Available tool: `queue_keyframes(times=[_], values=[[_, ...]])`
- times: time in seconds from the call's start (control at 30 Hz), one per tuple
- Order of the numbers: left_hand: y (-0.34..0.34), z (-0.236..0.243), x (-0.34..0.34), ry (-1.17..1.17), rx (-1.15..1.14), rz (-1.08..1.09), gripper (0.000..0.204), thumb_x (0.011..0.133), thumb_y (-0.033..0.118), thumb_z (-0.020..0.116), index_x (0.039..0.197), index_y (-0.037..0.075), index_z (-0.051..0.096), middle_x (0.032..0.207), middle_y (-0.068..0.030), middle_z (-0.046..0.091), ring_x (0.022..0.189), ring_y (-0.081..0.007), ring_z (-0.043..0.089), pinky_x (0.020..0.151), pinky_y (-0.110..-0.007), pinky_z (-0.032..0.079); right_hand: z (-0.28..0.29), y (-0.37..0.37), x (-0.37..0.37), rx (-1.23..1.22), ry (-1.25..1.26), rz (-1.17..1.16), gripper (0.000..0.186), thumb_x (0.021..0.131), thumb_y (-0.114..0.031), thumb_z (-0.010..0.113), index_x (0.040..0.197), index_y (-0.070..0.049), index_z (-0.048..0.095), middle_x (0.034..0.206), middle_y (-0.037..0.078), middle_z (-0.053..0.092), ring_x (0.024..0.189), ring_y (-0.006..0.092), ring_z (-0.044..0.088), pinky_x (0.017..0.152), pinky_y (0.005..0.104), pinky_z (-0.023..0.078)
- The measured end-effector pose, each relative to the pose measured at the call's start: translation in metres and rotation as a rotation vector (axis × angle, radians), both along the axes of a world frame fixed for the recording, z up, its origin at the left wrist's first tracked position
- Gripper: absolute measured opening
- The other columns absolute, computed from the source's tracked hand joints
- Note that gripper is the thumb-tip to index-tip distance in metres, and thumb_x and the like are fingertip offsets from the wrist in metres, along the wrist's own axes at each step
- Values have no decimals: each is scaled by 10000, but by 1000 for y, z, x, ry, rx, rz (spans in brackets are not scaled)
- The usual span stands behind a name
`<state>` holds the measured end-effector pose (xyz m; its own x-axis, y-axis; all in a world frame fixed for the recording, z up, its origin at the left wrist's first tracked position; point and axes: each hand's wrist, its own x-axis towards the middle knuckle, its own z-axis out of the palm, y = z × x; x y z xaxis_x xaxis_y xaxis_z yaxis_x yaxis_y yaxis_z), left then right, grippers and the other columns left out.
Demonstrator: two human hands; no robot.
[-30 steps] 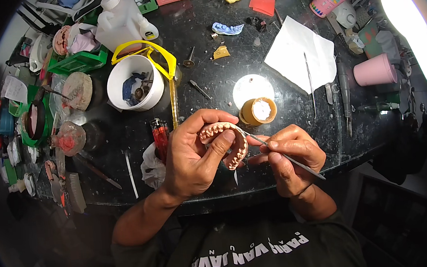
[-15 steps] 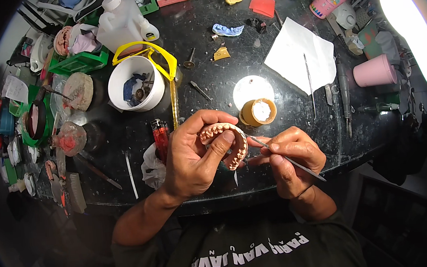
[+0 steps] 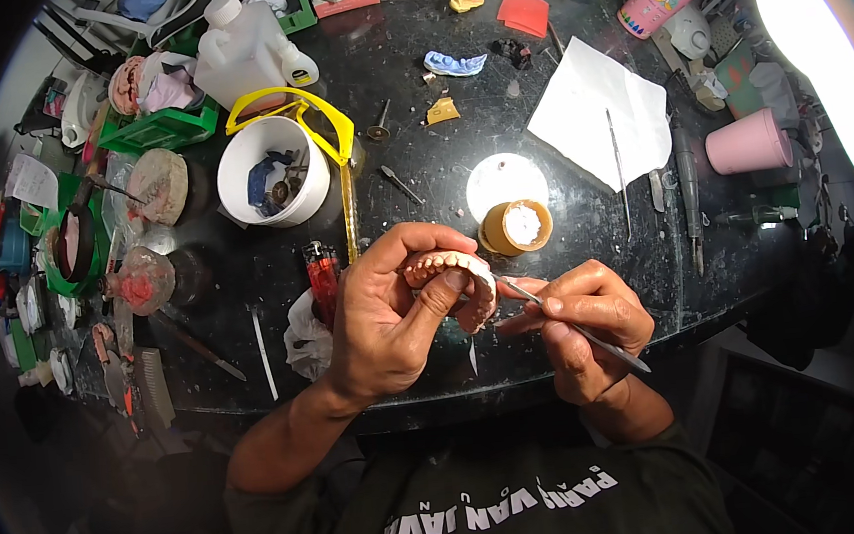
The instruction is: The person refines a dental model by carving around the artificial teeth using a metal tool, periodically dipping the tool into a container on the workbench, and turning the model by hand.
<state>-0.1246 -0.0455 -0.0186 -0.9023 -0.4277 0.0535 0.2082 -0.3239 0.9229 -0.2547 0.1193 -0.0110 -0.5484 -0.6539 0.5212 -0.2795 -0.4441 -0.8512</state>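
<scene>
A horseshoe-shaped dental cast with a row of teeth point(image 3: 482, 298) is held in my left hand point(image 3: 387, 335), whose thumb lies inside the curve and fingers wrap its outer side. My right hand point(image 3: 592, 329) is closed on a slim metal instrument point(image 3: 609, 345), its tip at the right outer side of the cast. Just beyond the cast, an amber container with white material in it point(image 3: 499, 231) stands beside a bright white disc point(image 3: 502, 176). A red lighter point(image 3: 322, 280) and crumpled white tissue point(image 3: 305, 342) lie left of my left hand.
Behind are a white bucket point(image 3: 310, 181), yellow safety glasses point(image 3: 338, 128), a plastic jug point(image 3: 240, 61) and a blue moulded piece point(image 3: 451, 62). White paper point(image 3: 589, 99), a handpiece point(image 3: 689, 201) and a pink cup point(image 3: 749, 146) are right. Green trays point(image 3: 161, 130) and stone moulds point(image 3: 158, 188) crowd the left.
The cast has tilted in my left hand, showing the teeth more from the side, and sits slightly further right. My right hand and the instrument have shifted very slightly.
</scene>
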Motion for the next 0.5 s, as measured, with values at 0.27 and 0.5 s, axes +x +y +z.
queue_keyframes(times=[0.27, 0.5], values=[[0, -2, -1, 34, 21, -8, 277, 1059, 146, 620, 1262, -27, 542, 1113, -150, 696, 963, -159, 713, 792, -301, 623, 3, -2, 1, 25, 71, -23, 231, 810, 149, 692, 1015, 65, 757, 921, 187, 711, 933, 359, 776, 907, 471, 652], [-1, 0, 1, 7, 45, -42, 282, 1056, 144, 629, 1266, -27, 548, 1093, -125, 696, 955, -148, 713, 821, -283, 606, 2, 0, 2, 42, 53, -42, 198, 814, 129, 719, 1001, 68, 744, 903, 192, 715, 890, 326, 778, 854, 428, 660]])
